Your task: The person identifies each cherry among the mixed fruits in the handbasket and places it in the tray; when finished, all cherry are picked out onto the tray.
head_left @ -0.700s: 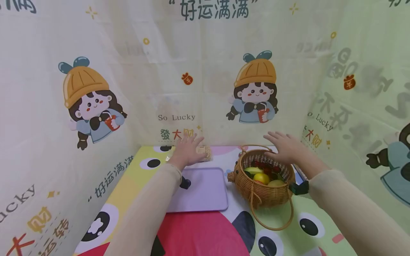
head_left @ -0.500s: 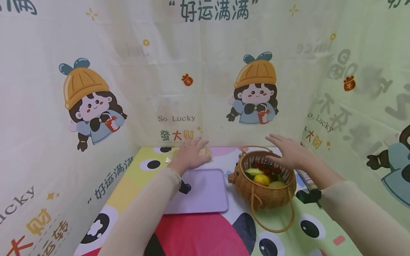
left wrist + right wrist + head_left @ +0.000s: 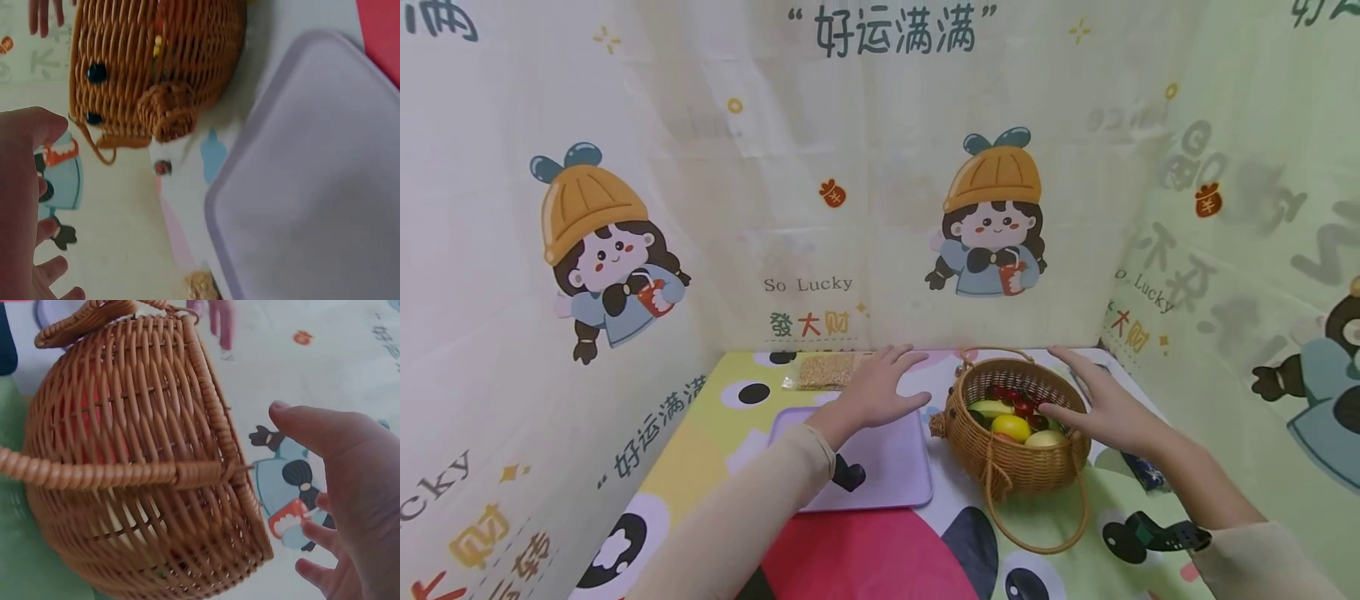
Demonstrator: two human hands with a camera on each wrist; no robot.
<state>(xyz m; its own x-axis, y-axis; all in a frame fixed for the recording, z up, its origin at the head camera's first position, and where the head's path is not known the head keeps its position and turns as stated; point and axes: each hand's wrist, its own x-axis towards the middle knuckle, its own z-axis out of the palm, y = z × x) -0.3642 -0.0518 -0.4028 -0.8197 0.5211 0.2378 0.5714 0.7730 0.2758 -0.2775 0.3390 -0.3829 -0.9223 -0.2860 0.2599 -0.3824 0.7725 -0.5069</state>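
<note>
A brown wicker basket (image 3: pixel 1015 471) with a snout and dark eyes stands on the table. In it lie a yellow lemon (image 3: pixel 1011 428), dark red cherries (image 3: pixel 1024 407), a green fruit (image 3: pixel 990 408) and a pale round fruit (image 3: pixel 1045 438). My right hand (image 3: pixel 1108 408) hovers at the basket's right rim, fingers spread and holding nothing. Over the back of a lilac tray (image 3: pixel 891 487) hangs my left hand (image 3: pixel 880 390), its fingers extended and its palm towards the basket. The left wrist view shows a gap between the left thumb (image 3: pixel 47 127) and the basket.
A clear bag of tan grains (image 3: pixel 823 372) lies behind the tray. To the basket's right is a dark blue packet (image 3: pixel 1145 472), partly hidden by the right arm. One rope handle (image 3: pixel 1052 550) droops over the basket's front. Printed cloth walls (image 3: pixel 895 167) enclose the table.
My left hand has moved right, from the tray's back left towards the basket. My right hand has shifted right and nearer to me. The basket and tray stay in place; the head view tilts slightly.
</note>
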